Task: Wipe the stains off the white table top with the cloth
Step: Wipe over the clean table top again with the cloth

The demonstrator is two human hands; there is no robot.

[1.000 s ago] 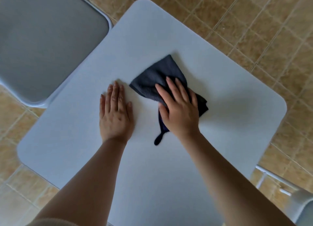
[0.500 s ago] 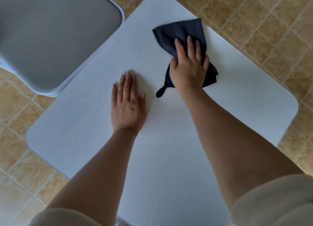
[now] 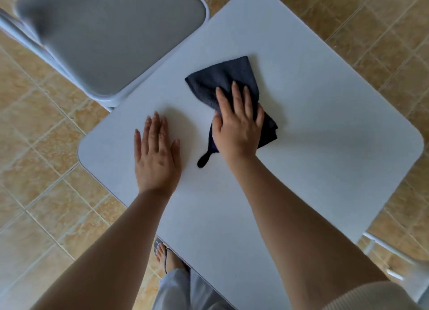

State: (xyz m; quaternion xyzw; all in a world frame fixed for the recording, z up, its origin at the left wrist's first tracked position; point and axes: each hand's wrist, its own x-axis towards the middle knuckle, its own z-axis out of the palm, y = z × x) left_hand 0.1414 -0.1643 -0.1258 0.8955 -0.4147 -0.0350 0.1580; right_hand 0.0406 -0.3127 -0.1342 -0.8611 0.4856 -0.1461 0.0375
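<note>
A dark navy cloth lies bunched near the middle of the white table top, its hanging loop trailing toward me. My right hand presses flat on the near half of the cloth, fingers spread and pointing away. To the left of the cloth, my left hand rests palm down on the bare table with nothing in it, a short gap apart from the cloth. I see no clear stains on the visible surface.
A grey-seated folding chair stands against the table's far-left edge. Part of another white chair frame shows at the lower right. Tan tiled floor surrounds the table; my sandalled foot is under the near edge.
My right hand pushed the cloth out to the far corner of the table, then drew it back toward the middle. My left hand stayed planted flat on the table.
</note>
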